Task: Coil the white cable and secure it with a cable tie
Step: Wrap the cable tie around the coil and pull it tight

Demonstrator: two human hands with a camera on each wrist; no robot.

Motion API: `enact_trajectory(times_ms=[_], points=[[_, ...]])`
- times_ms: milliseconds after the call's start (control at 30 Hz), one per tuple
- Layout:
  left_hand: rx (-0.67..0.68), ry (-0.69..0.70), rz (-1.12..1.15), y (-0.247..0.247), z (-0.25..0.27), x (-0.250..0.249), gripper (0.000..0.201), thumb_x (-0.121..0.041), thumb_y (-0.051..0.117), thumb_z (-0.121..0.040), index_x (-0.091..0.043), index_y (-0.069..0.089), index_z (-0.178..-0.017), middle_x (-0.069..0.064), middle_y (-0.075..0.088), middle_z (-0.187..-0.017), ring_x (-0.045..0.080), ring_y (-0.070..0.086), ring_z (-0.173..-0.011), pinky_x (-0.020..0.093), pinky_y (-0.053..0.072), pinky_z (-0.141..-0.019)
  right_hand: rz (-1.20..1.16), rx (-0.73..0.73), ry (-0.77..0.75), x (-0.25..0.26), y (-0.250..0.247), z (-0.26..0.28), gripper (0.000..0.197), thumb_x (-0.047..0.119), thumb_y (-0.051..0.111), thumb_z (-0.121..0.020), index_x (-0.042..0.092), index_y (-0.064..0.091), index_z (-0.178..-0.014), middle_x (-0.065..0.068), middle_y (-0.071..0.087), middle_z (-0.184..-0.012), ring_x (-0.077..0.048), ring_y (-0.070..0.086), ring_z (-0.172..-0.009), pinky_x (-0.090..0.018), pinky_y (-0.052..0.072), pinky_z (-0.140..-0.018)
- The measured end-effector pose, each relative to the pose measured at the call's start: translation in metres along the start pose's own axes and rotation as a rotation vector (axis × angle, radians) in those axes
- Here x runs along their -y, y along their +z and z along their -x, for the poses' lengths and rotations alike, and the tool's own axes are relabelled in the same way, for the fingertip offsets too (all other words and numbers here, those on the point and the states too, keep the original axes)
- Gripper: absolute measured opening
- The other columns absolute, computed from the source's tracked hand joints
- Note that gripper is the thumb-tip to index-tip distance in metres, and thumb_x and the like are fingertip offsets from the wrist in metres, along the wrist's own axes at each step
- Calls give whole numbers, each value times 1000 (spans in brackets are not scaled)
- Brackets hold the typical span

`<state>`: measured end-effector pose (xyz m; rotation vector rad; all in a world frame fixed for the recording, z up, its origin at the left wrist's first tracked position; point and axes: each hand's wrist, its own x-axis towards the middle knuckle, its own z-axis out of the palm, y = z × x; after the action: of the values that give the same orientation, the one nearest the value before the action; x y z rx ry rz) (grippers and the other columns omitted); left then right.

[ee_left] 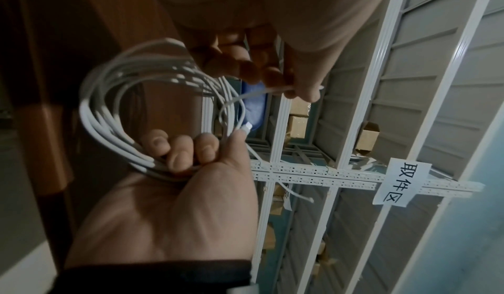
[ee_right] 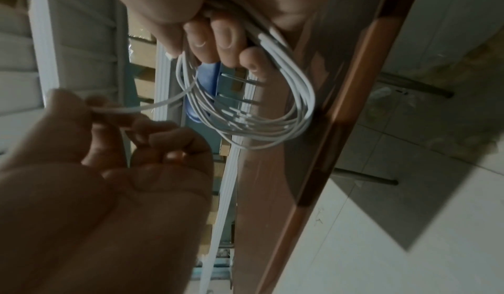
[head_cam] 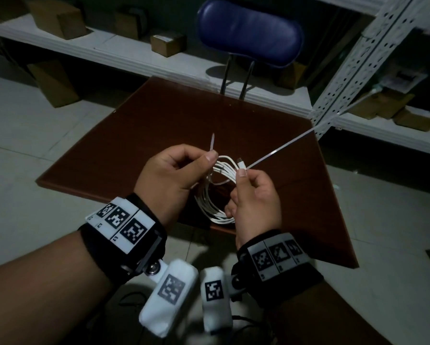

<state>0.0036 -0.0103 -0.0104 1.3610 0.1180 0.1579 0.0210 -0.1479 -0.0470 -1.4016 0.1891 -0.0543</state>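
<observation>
The white cable (head_cam: 209,207) is wound into a loose coil of several loops, held in the air over the near edge of the brown table (head_cam: 159,120). My left hand (head_cam: 212,156) pinches the white cable tie (head_cam: 283,145) near one end, whose short tip sticks up past the fingers. My right hand (head_cam: 242,171) curls its lower fingers through the coil. Its thumb pinches the tie's long tail just below the cable's connector (head_cam: 241,162). The tail points up and to the right. The wrist views show the coil (ee_left: 90,115) (ee_right: 305,96) and the tie (ee_left: 294,191) (ee_right: 152,106) close up.
A blue chair (head_cam: 248,31) stands at the table's far side. White metal shelving with a perforated upright (head_cam: 353,63) and cardboard boxes (head_cam: 59,18) runs behind and to the right. Light tiled floor surrounds the table.
</observation>
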Motion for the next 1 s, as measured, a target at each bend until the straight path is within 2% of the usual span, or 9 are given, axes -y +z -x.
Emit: enact_trajectory(times_ms=[167, 267, 333, 433, 500, 667, 767, 900, 1000], points=[[22, -36, 45, 0, -1, -1, 11, -28, 78, -78, -18, 75, -82, 16, 73, -90, 27, 66, -78, 40, 52, -74, 35, 86, -33, -2, 1, 4, 16, 23, 53, -103, 15, 57, -90, 8, 37, -47, -10, 31, -40, -30, 26, -46], [23, -39, 64, 0, -2, -5, 7, -17, 72, -84, -11, 74, -87, 10, 72, -83, 18, 65, -71, 30, 50, -67, 104, 116, -88, -5, -1, 2, 18, 28, 55, -102, 21, 59, -86, 11, 40, -47, -9, 32, -41, -32, 27, -46], [23, 47, -11, -2, -4, -11, 7, -18, 73, -84, -12, 73, -86, 1, 71, -74, 8, 63, -64, 22, 49, -62, 193, 143, -121, -7, -2, 0, 19, 42, 57, -95, 28, 60, -82, 12, 45, -49, -9, 37, -44, -36, 32, -50], [41, 149, -76, -7, -8, -22, 7, -23, 72, -79, -17, 73, -84, -1, 76, -90, 7, 70, -82, 15, 52, -73, 321, 196, -142, -8, -5, 0, 25, 55, 54, -87, 31, 62, -85, 14, 51, -53, -8, 43, -49, -38, 35, -57], [73, 152, -55, -9, -11, -26, 2, -14, 70, -82, -15, 71, -84, 0, 77, -101, 8, 71, -96, 14, 51, -80, 367, 232, -163, -8, -4, 2, 20, 48, 55, -92, 30, 63, -87, 14, 53, -54, -7, 45, -49, -35, 35, -54], [174, 104, -23, -9, -17, -27, 3, -7, 68, -82, -10, 68, -83, 6, 76, -108, 11, 70, -106, 14, 50, -82, 509, 284, -243, -5, -2, 7, 22, 30, 56, -99, 28, 58, -77, 9, 50, -52, -6, 44, -46, -29, 35, -47], [193, 98, 8, -8, -20, -27, 7, -5, 68, -83, -12, 66, -79, 8, 77, -107, 13, 70, -107, 16, 50, -84, 549, 312, -245, -2, -3, 8, 25, 28, 56, -100, 23, 57, -75, 9, 49, -51, -4, 42, -45, -20, 32, -45], [221, 43, 32, -9, -23, -29, 4, -17, 70, -76, -14, 66, -78, 5, 77, -107, 14, 70, -108, 20, 52, -86, 538, 317, -220, -1, -3, 7, 24, 28, 57, -100, 25, 60, -77, 13, 52, -50, -2, 44, -46, -19, 33, -47], [175, 59, -34, -10, -22, -29, 5, -20, 73, -76, -18, 74, -80, 3, 77, -97, 8, 70, -91, 15, 52, -77, 522, 305, -202, 0, -3, 8, 23, 31, 57, -100, 27, 62, -78, 11, 52, -51, -4, 44, -47, -24, 35, -47]])
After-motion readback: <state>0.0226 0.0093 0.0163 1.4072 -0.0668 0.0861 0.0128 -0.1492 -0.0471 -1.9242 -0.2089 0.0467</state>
